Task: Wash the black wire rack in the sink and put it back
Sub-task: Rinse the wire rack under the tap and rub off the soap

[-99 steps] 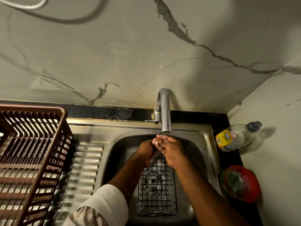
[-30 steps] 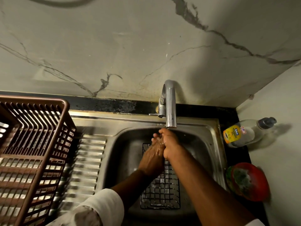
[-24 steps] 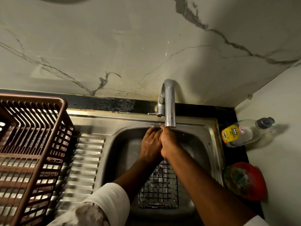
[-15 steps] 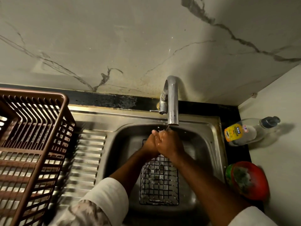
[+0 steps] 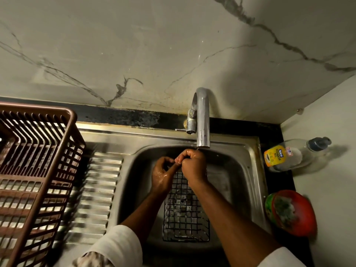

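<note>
Your fingers on both hands are curled and wet, and neither hand holds the rack. Your right hand (image 5: 193,166) is bent into a loose fist directly under the spout of the steel tap (image 5: 201,120), and its fingertips (image 5: 179,160) meet the fingers of your left hand (image 5: 161,175); it looks as if the right one closes around a finger of the left, but I cannot tell this surely. Both hands are over the basin of the steel sink (image 5: 248,182).

Below your hands the black wire rack (image 5: 185,214) lies flat on the bottom of the basin, and its far end is hidden behind your wrists.

On your left side a brown plastic dish basket (image 5: 36,170) stands on the ribbed draining board (image 5: 96,191). On your right side, on the dark counter beside the sink, a clear dishwash bottle with a yellow label (image 5: 289,154) lies on its side, and nearer to you there is a red bowl (image 5: 296,212) with a scrubber inside.
</note>
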Demonstrator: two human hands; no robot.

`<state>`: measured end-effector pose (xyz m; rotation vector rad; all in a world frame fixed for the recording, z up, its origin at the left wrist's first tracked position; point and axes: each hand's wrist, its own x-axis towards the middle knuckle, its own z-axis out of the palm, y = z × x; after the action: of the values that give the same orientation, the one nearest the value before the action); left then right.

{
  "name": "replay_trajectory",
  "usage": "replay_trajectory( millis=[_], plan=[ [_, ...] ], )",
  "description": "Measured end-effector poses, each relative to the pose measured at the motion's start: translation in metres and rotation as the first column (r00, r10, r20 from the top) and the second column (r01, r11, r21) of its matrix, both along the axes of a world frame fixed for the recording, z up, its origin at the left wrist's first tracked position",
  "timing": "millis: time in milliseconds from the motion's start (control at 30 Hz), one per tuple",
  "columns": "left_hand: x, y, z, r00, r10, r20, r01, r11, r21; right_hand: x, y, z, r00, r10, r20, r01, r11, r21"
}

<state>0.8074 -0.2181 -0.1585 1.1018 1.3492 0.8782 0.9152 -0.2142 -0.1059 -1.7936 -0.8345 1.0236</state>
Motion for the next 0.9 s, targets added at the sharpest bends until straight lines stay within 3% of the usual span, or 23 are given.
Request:
replay_trajectory(
  millis=[100, 200, 333, 467, 567, 633, 700, 767, 800, 900],
  plan=[
    [-0.01, -0.011, -0.025, 0.968, 0.131, -0.216, -0.105, 0.986, 0.127, -0.001, 0.009, 0.003, 0.992, -0.122, -0.031, 0.119, 0.99, -0.08],
    [-0.014, -0.014, -0.043, 0.912, 0.15, -0.381, -0.17, 0.985, -0.019, 0.0, 0.017, 0.01, 0.924, -0.305, -0.233, 0.256, 0.942, -0.218],
    [-0.015, -0.01, -0.046, 0.866, -0.178, -0.468, 0.031, 0.952, -0.304, 0.012, 0.014, 0.02, 0.876, -0.288, -0.387, 0.15, 0.925, -0.348],
    [-0.014, 0.005, -0.034, 0.742, -0.398, -0.539, 0.224, 0.905, -0.36, 0.026, -0.002, 0.02, 0.879, -0.23, -0.417, 0.116, 0.953, -0.281],
    [-0.015, 0.009, -0.024, 0.648, -0.466, -0.602, 0.324, 0.884, -0.336, 0.04, -0.021, 0.004, 0.986, -0.134, -0.099, 0.096, 0.943, -0.319],
    [-0.014, 0.007, -0.008, 0.622, -0.48, -0.619, 0.365, 0.877, -0.314, 0.05, -0.034, -0.007, 0.973, 0.067, 0.22, 0.009, 0.945, -0.326],
    [-0.011, 0.005, 0.011, 0.672, -0.445, -0.593, 0.34, 0.896, -0.287, 0.057, -0.046, -0.009, 0.799, 0.221, 0.559, -0.066, 0.957, -0.283],
    [-0.007, 0.003, 0.032, 0.724, -0.416, -0.55, 0.318, 0.909, -0.268, 0.06, -0.051, -0.007, 0.513, 0.302, 0.804, -0.175, 0.953, -0.246],
    [-0.005, 0.002, 0.041, 0.758, -0.397, -0.518, 0.31, 0.917, -0.25, 0.059, -0.049, -0.001, 0.431, 0.349, 0.832, -0.239, 0.933, -0.268],
    [-0.003, -0.003, 0.064, 0.868, -0.327, -0.374, 0.283, 0.944, -0.17, 0.049, -0.033, 0.026, 0.454, 0.538, 0.71, -0.38, 0.838, -0.392]
  ],
)
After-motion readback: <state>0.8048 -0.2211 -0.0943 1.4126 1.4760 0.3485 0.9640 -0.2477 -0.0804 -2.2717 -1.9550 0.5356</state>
